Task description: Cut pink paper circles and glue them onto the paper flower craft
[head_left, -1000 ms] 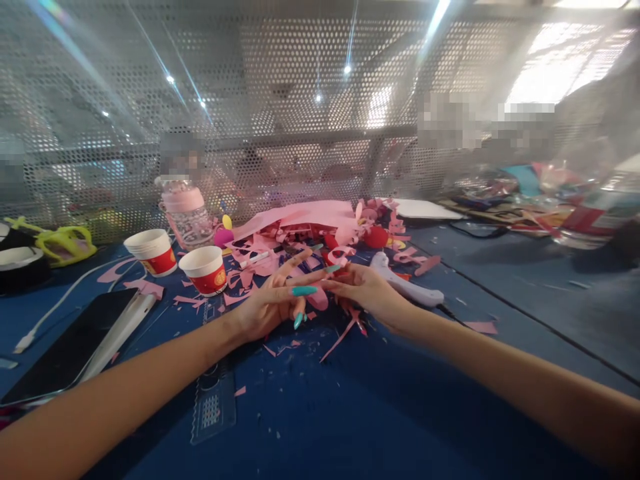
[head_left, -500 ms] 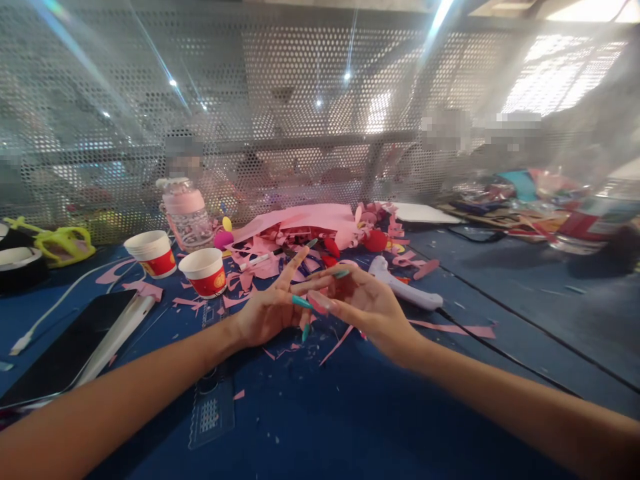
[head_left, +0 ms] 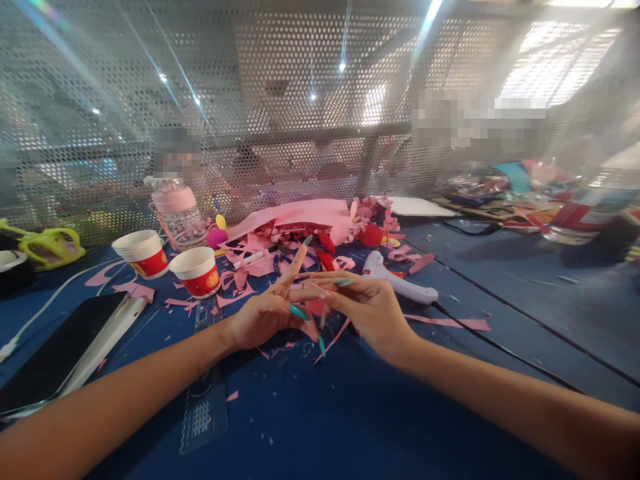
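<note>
My left hand (head_left: pixel 265 320) is held over the blue table with its fingers spread and long teal nails showing. One finger points up and away, and nothing is visible in its grasp. From the right, my right hand (head_left: pixel 373 303) meets it, thumb and fingertips closed around one of the left hand's fingers. Just beyond both hands lies a heap of pink paper scraps (head_left: pixel 257 263). A white glue gun (head_left: pixel 405 287) with a black cord rests beside my right hand. Beneath my left forearm, a clear stencil ruler (head_left: pixel 205 420) is partly covered.
Two red-and-white paper cups (head_left: pixel 199 283) stand left of the hands, with a pink-lidded bottle (head_left: pixel 177 207) behind. A phone (head_left: pixel 60 340) lies at left near a white cable and yellow scissors-like tool (head_left: pixel 53 248). A perforated metal screen (head_left: pixel 300 133) closes the back. A plastic container (head_left: pixel 580 217) stands right.
My right thumb and fingertips have closed in on a finger of my left hand. The left hand's lower fingers reach slightly further right. The view has shifted a little.
</note>
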Motion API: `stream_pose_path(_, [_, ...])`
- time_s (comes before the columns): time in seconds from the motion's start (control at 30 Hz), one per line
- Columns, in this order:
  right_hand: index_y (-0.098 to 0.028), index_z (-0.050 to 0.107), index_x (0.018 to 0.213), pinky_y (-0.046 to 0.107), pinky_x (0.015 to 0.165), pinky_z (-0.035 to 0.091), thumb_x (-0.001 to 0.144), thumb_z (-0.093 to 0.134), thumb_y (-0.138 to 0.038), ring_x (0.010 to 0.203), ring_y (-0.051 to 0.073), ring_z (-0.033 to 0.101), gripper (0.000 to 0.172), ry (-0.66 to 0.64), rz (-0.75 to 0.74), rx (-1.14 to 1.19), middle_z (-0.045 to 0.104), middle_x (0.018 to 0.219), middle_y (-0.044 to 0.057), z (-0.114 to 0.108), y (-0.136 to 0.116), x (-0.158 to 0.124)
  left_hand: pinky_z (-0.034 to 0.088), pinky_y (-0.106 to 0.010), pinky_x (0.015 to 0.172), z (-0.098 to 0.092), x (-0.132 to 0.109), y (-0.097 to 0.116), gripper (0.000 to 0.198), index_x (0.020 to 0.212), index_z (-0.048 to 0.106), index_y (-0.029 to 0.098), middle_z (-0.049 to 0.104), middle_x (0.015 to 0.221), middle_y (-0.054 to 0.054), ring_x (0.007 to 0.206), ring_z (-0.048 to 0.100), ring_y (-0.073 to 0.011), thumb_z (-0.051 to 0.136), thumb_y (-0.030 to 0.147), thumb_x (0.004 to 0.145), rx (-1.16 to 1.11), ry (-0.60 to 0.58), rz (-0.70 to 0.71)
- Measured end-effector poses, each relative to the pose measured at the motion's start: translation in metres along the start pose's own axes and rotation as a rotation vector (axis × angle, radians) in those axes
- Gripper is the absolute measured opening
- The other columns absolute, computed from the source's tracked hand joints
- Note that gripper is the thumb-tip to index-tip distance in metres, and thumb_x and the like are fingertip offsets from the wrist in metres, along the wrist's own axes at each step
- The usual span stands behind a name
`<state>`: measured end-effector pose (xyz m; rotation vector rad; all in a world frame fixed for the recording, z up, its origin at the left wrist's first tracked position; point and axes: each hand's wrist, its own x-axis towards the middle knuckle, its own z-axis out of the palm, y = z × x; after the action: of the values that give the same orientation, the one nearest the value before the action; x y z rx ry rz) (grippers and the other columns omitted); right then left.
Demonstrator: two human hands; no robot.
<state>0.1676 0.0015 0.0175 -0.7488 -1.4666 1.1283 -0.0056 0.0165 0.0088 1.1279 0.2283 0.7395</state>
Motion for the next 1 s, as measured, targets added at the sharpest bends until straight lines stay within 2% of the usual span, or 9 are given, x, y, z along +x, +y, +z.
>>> stream_pose_path(0.13, [-0.026,0.074,0.076,0.028,0.063,0.056,0.070,0.068,-0.026,0.065,0.014,0.065,0.009,-0.019,-0.070,-0.069,0.072,0.073,0.000,0.000,-0.004,-0.002,0.049,-0.034,0.068,0.000,0.001,-0.001,0.090,0.142,0.005,0.034,0.068,0.100,-0.002,0.067,0.066,-0.0175,0.048,0.010,0.066,-0.006,-0.014,0.003])
stream_pose_path(0.33, [-0.028,0.074,0.080,0.029,0.067,0.054,0.074,0.065,-0.025,0.069,0.015,0.065,0.012,-0.072,-0.138,-0.130,0.071,0.073,0.000,0.001,-0.010,-0.004,0.050,-0.033,0.067,0.000,0.002,-0.001,0.086,0.142,0.010,0.032,0.068,0.097,-0.002,0.069,0.065,-0.0175,0.048,0.013,0.068,-0.017,-0.027,-0.006])
stream_pose_path(0.5, [-0.028,0.074,0.084,0.028,0.066,0.054,0.078,0.062,-0.026,0.071,0.015,0.064,0.014,-0.130,-0.127,-0.133,0.070,0.071,0.001,0.000,-0.010,-0.006,0.050,-0.033,0.067,-0.001,0.002,-0.003,0.083,0.142,0.014,0.033,0.068,0.097,-0.003,0.070,0.064,-0.0171,0.049,0.015,0.069,-0.008,-0.019,-0.020])
stream_pose_path(0.73, [-0.028,0.074,0.087,0.031,0.068,0.054,0.079,0.060,-0.023,0.072,0.017,0.064,0.016,-0.175,-0.110,-0.108,0.065,0.059,0.000,0.001,-0.015,-0.006,0.050,-0.034,0.068,-0.002,0.001,-0.003,0.079,0.140,0.022,0.033,0.067,0.083,-0.001,0.068,0.063,-0.0174,0.050,0.013,0.069,-0.020,0.013,-0.038])
stream_pose_path(0.9, [-0.027,0.073,0.087,0.031,0.067,0.054,0.080,0.059,-0.023,0.067,0.016,0.064,0.016,-0.209,-0.101,-0.079,0.065,0.060,0.000,-0.001,-0.012,-0.007,0.049,-0.034,0.070,0.000,0.001,-0.002,0.078,0.141,0.019,0.031,0.066,0.080,0.000,0.069,0.064,-0.0174,0.048,0.015,0.070,-0.026,-0.025,-0.035])
stream_pose_path(1.0, [-0.026,0.073,0.085,0.031,0.068,0.054,0.081,0.059,-0.024,0.070,0.016,0.064,0.015,-0.204,-0.101,-0.089,0.068,0.068,0.001,-0.002,-0.011,-0.007,0.049,-0.033,0.070,0.001,0.001,-0.001,0.080,0.141,0.017,0.032,0.067,0.084,0.000,0.069,0.065,-0.0176,0.049,0.014,0.070,-0.024,-0.045,-0.044])
